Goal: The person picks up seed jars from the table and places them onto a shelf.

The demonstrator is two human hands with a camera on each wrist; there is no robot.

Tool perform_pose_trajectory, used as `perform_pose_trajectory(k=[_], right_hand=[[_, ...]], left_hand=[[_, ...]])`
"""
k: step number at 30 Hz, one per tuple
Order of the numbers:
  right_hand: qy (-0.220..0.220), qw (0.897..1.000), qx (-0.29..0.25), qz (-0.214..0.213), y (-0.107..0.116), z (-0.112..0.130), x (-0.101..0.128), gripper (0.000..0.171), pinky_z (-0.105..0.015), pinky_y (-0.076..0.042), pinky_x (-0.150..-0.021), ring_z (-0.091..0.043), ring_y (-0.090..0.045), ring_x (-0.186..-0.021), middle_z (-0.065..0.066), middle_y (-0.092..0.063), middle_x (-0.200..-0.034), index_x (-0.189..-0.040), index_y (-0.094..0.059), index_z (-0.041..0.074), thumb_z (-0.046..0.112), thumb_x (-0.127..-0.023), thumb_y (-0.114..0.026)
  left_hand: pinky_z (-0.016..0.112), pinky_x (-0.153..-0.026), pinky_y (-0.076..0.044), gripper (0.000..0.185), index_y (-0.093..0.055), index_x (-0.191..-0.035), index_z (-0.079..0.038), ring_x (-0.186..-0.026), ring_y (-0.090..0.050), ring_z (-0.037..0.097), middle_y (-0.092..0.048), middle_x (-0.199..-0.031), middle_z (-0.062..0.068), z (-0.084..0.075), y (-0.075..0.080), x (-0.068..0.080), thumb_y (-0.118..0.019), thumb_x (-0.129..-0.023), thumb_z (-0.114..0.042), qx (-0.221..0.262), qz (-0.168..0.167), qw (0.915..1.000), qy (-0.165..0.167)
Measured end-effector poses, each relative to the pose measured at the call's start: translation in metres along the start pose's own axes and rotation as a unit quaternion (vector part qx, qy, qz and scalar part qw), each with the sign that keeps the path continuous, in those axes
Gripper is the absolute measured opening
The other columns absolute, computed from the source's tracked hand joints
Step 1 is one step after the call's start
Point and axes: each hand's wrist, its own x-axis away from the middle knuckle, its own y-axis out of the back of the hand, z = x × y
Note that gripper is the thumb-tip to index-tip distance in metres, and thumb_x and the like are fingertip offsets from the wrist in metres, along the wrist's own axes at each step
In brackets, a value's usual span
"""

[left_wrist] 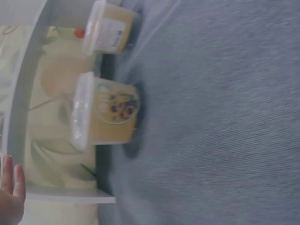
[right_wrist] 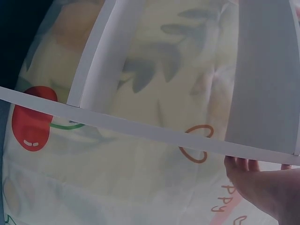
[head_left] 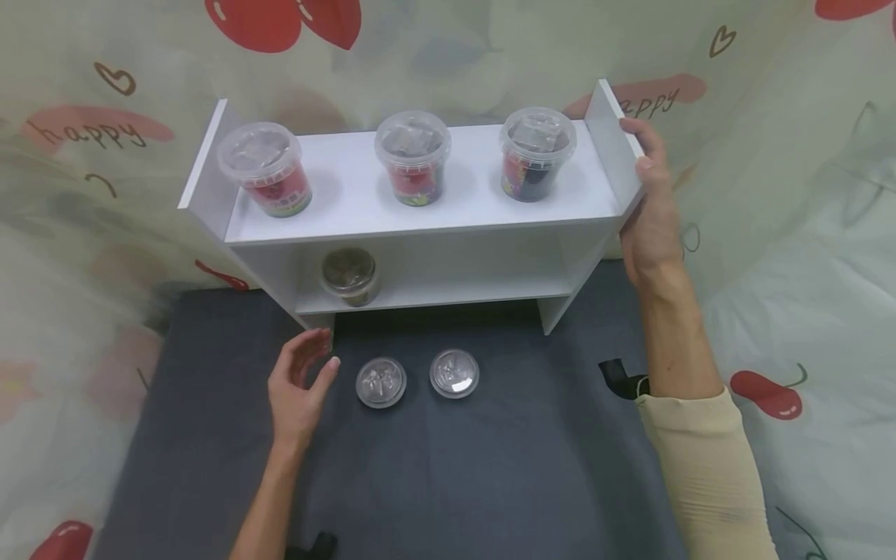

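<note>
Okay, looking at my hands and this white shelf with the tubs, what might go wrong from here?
1. The right hand holds the white shelf by its end panel only; a tug might slide or tip it, shaking the three lidded tubs on top.
2. The left hand hovers open beside the nearer clear-lidded tub on the grey mat; a careless sweep may knock it into its neighbour.
</note>
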Motion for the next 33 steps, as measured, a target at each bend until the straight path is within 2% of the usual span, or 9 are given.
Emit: perform_pose_trajectory(k=[6,13,17,21,27,33], right_hand=[[0.003,1.0,-0.011,-0.002,0.001,0.0,0.0,0.043,-0.037,-0.04,-0.087,-0.025,-0.047,-0.115,-0.013,-0.046,-0.132,-0.135,-0.049,0.019,0.031,-0.094,-0.041],[0.018,1.0,-0.01,0.008,0.001,-0.001,0.0,0.046,-0.036,-0.041,-0.087,-0.027,-0.047,-0.114,-0.017,-0.046,-0.133,-0.138,-0.048,0.017,0.032,-0.094,-0.043],[0.019,1.0,-0.01,0.012,0.0,-0.002,0.0,0.047,-0.036,-0.041,-0.087,-0.027,-0.047,-0.115,-0.016,-0.045,-0.134,-0.138,-0.048,0.017,0.033,-0.094,-0.043],[0.021,1.0,-0.017,0.011,-0.001,-0.002,0.0,0.046,-0.035,-0.042,-0.085,-0.027,-0.048,-0.113,-0.017,-0.047,-0.132,-0.138,-0.048,0.016,0.032,-0.094,-0.044],[0.018,1.0,-0.011,0.008,0.0,-0.003,-0.001,0.045,-0.035,-0.042,-0.085,-0.026,-0.048,-0.113,-0.016,-0.047,-0.132,-0.138,-0.048,0.018,0.031,-0.095,-0.043],[0.012,1.0,0.002,0.01,0.0,-0.002,0.0,0.045,-0.036,-0.043,-0.085,-0.027,-0.047,-0.116,-0.015,-0.045,-0.135,-0.138,-0.048,0.02,0.03,-0.095,-0.039]], left_hand=[[0.033,-0.096,-0.048,0.044,-0.055,-0.121,0.02,-0.112,-0.062,0.029,-0.058,-0.117,0.039,0.001,0.0,0.018,-0.066,-0.078,0.024,-0.037,0.023,0.9988,0.024],[0.034,-0.097,-0.047,0.05,-0.055,-0.119,0.021,-0.11,-0.062,0.038,-0.055,-0.114,0.043,0.02,0.004,0.036,-0.07,-0.071,0.028,-0.026,0.047,0.9981,0.03],[0.038,-0.098,-0.047,0.053,-0.056,-0.121,0.018,-0.112,-0.06,0.04,-0.056,-0.117,0.041,0.025,0.005,0.041,-0.073,-0.071,0.025,-0.036,0.052,0.9968,0.049],[0.042,-0.099,-0.045,0.057,-0.055,-0.124,0.018,-0.116,-0.059,0.036,-0.056,-0.123,0.039,0.028,0.007,0.043,-0.074,-0.071,0.024,-0.04,0.058,0.9945,0.077],[0.034,-0.103,-0.044,0.065,-0.052,-0.133,0.013,-0.124,-0.05,0.045,-0.053,-0.133,0.033,0.035,0.011,0.046,-0.077,-0.073,0.018,-0.081,0.101,0.9863,0.102],[0.039,-0.106,-0.04,0.075,-0.046,-0.141,0.008,-0.129,-0.044,0.048,-0.047,-0.141,0.031,0.059,0.016,0.052,-0.078,-0.073,0.016,-0.074,0.134,0.9794,0.132]])
